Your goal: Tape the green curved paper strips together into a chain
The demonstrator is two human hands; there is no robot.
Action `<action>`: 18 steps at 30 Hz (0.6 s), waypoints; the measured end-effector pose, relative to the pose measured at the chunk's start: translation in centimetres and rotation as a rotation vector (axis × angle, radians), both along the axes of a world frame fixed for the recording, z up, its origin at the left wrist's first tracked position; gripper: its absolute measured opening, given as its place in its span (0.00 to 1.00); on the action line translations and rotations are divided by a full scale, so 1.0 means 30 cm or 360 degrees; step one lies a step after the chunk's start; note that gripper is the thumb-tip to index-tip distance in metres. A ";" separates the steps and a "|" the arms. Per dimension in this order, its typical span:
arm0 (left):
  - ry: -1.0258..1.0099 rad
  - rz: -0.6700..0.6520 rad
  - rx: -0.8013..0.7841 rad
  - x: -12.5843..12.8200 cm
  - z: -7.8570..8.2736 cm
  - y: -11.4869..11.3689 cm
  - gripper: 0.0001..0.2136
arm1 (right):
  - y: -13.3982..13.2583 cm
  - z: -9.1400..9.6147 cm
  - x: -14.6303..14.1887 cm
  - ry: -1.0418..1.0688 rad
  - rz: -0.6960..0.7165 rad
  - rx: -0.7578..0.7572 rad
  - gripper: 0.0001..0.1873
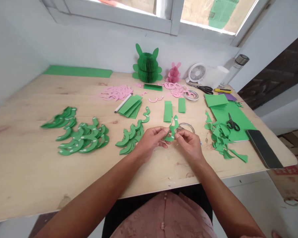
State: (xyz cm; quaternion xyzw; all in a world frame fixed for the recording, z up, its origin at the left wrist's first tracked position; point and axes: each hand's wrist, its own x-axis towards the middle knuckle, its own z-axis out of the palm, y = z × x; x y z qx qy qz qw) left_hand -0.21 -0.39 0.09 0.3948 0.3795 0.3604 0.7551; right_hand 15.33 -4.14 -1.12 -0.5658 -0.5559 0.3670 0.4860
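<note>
Between my two hands, above the middle of the table, is a wavy green paper cutout [174,125] with small white strips on it. My left hand [156,139] pinches its left side between thumb and fingers. The fingertips of my right hand [188,141] are closed at its right edge, near one white strip. Just behind my right hand lies a roll of tape [187,125], partly hidden by the fingers. Left of my left hand is a pile of similar green cutouts [131,137], and a larger pile [85,137] with white strips lies further left.
Folded green paper [130,106], a white marker [123,103] and pink cutouts [116,92] lie behind. A green paper figure [148,67], a pink one [173,73] and a fan [197,72] stand by the wall. Scissors [232,124], green scraps [221,134] and a phone [264,148] are at right.
</note>
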 end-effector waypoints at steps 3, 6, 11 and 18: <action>-0.0006 0.0059 0.0022 0.005 0.003 -0.007 0.12 | -0.002 0.006 -0.005 -0.0031 0.0054 0.0029 0.10; -0.0012 0.0100 0.0028 0.005 0.008 -0.011 0.11 | -0.003 0.009 -0.009 -0.0086 0.0104 0.0069 0.10; -0.0023 0.0145 0.0058 0.003 0.010 -0.011 0.10 | -0.007 0.018 -0.011 -0.0104 0.0105 0.0065 0.10; 0.0122 0.0009 0.0183 0.011 0.000 -0.018 0.08 | 0.000 0.015 -0.003 0.0138 -0.0049 0.0005 0.10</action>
